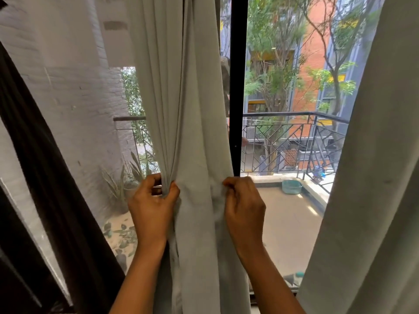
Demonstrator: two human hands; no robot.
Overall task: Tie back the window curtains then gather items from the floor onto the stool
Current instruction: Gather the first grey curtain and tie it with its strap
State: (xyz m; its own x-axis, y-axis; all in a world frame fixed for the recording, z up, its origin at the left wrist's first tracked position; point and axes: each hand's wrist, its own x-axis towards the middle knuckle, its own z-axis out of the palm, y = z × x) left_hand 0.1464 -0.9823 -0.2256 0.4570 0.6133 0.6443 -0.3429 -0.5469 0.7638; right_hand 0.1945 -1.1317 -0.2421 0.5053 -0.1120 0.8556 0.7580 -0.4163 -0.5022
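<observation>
The person is working on the first step, bunching the middle curtain [181, 98] ahead of tying it back. The left hand [154, 200] is clenching a bundle of pleats between thumb and curled fingers. The right hand [244, 202] is gripping the curtain's other edge in a closed fist, so the cloth is hanging spread between the two hands and running on below the wrists.

By my reading, the next move is calling for the right hand to bring its edge across to the left, so that one hand is holding the whole bundle while the other is reaching for a tie. No tie or hook is showing, though one may be hiding behind the folds.

Just beyond the right hand's knuckles the black window post [238, 87] is standing close to the cloth's edge. Room is lying open to the right of the right hand, up to the second curtain [374, 177]. Left of the left hand, a dark drape [34, 155] is closing in. The stool and floor items are not appearing in view.
</observation>
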